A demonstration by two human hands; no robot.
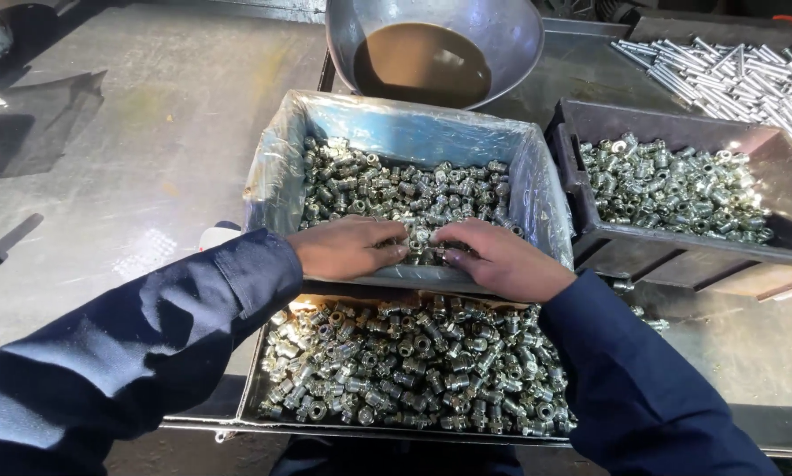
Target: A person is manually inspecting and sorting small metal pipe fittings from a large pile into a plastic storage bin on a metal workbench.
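left hand (pixel 347 249): fingers pinching small metal fittings (pixel 396 189) in the plastic-lined bin (pixel 277 159)
right hand (pixel 502 260): same deal, gripping fittings right beside it

A plastic-lined bin of small metal threaded fittings (pixel 405 189) sits at the middle of the steel table (pixel 149 159). Both hands rest on the fittings at its near edge, left hand (pixel 347 249) beside right hand (pixel 497 260). Nearer the person lies an open tray of the same fittings (pixel 414 366). Right of the lined bin stands a dark plastic bin of fittings (pixel 678 189); behind that, a pile of metal rods (pixel 731 79). Behind the lined bin sits a metal bowl of brown liquid (pixel 431 48).
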